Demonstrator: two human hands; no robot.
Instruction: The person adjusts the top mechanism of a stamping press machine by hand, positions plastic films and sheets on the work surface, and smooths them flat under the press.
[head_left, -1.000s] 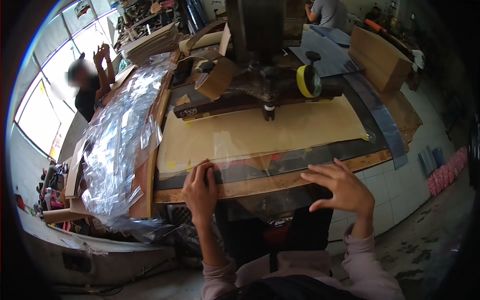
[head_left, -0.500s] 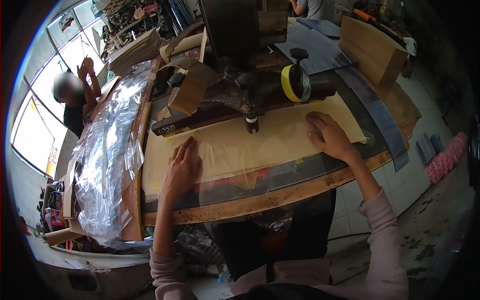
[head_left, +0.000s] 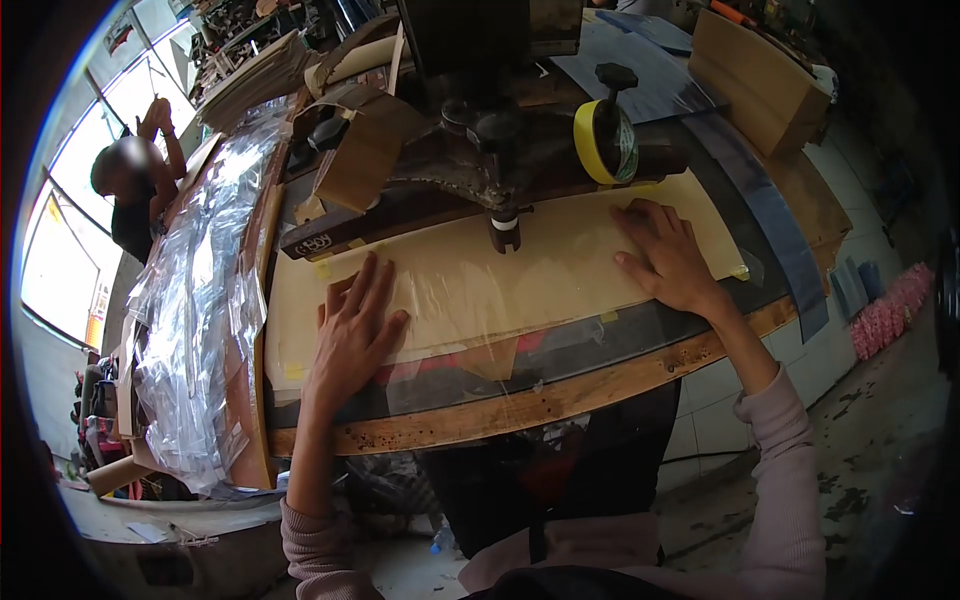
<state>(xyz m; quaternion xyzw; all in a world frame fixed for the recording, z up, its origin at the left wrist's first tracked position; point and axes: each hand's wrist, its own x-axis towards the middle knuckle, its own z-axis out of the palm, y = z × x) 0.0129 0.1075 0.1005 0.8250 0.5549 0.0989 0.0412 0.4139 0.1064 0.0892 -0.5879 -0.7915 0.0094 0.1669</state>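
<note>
A long cream sheet [head_left: 570, 270] lies on the dark work surface under a shiny clear film. My left hand [head_left: 350, 330] rests on the left part of the sheet, fingers apart and pointing away from me. On the right part, my right hand [head_left: 672, 262] touches the sheet, thumb spread from bent fingers. Neither hand grips anything. Above the sheet's far edge runs the dark metal bar [head_left: 420, 202] of a machine, with a forked metal tip [head_left: 505, 238] pointing down between my hands. Red and brown pieces [head_left: 490, 360] show under the film near the front.
A yellow tape roll [head_left: 605, 145] hangs round a black knob [head_left: 616, 76] on the machine. Crumpled clear plastic [head_left: 200, 330] covers the left side. At right are a cardboard box [head_left: 755, 85] and a bluish plastic strip [head_left: 770, 220]. A wooden edge [head_left: 540, 405] borders the front; another person [head_left: 135, 190] is far left.
My left hand has spread its fingers and thumb wider on the sheet. My right hand stays near the same spot with its fingers a little more bent. The view has shifted slightly.
</note>
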